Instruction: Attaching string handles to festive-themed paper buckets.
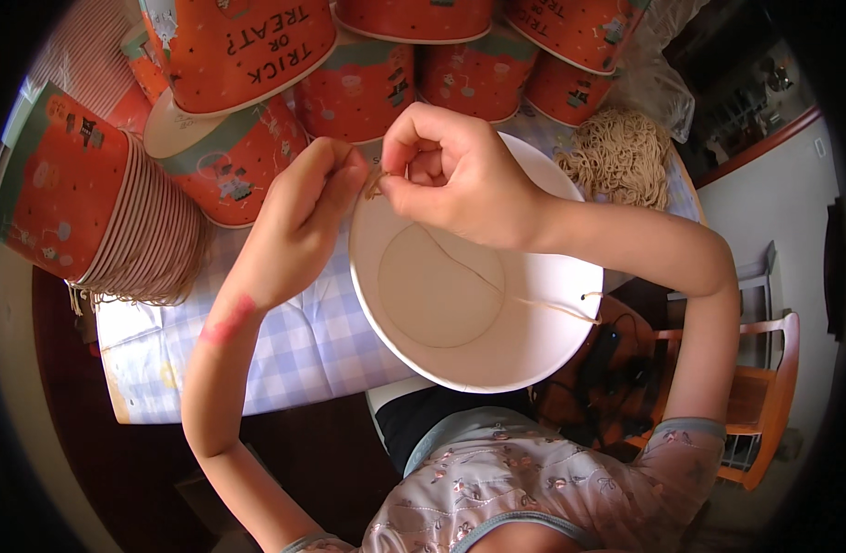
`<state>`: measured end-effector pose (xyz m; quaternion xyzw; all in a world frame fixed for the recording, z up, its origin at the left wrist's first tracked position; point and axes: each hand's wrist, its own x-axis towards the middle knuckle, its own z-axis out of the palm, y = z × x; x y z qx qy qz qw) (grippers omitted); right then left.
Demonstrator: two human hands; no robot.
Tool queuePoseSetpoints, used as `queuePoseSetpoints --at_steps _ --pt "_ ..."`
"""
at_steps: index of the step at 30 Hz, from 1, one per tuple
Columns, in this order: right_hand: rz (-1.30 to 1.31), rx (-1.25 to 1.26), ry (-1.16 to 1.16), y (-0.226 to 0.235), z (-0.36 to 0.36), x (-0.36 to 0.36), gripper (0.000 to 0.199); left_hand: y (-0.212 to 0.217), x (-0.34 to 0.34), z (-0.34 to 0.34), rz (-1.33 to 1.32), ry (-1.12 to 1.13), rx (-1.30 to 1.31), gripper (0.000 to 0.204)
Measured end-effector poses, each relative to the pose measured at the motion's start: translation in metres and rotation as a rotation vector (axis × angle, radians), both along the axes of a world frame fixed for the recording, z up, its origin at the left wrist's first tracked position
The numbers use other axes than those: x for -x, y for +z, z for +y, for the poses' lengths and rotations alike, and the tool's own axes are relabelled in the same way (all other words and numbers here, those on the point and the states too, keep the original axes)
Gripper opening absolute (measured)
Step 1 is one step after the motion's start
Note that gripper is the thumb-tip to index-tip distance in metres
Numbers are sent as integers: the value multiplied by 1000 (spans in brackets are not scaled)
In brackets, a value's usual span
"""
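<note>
A white-lined paper bucket (552,346) faces me with its open mouth, at the table's near edge in front of my body. A thin beige cord (556,310) passes through small holes at its right rim and runs across the inside. At the bucket's upper left rim, both hands meet over a short piece of cord (375,182). My left hand (298,217) is closed, thumb against fingers, on this cord. My right hand (460,175) pinches it between thumb and forefinger, the other fingers curled. Whether the cord is knotted there is too small to tell.
Orange printed buckets (358,88) stand piled at the back. A nested stack of buckets (63,189) leans at the left, with cord hanging from its rims. A heap of beige cord (618,152) lies back right on the checked tablecloth (298,346). A wooden chair (769,405) stands right.
</note>
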<state>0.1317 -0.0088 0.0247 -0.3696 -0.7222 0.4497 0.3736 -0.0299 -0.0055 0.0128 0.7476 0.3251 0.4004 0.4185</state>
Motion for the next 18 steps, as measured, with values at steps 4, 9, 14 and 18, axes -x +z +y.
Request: queuePoseSetpoints --at_steps 4,9,14,18 --pt "-142 -423 -87 1 -2 2 14 2 -2 -6 -54 61 -16 9" --pt "-169 -670 -100 -4 3 1 13 2 -1 -9 -30 99 -26 7" --pt "-229 -770 -100 -5 3 0 12 -4 -2 -8 -48 119 -119 5" --pt "-310 -937 -103 -6 4 -2 13 -1 -2 -12 -18 129 -97 1"
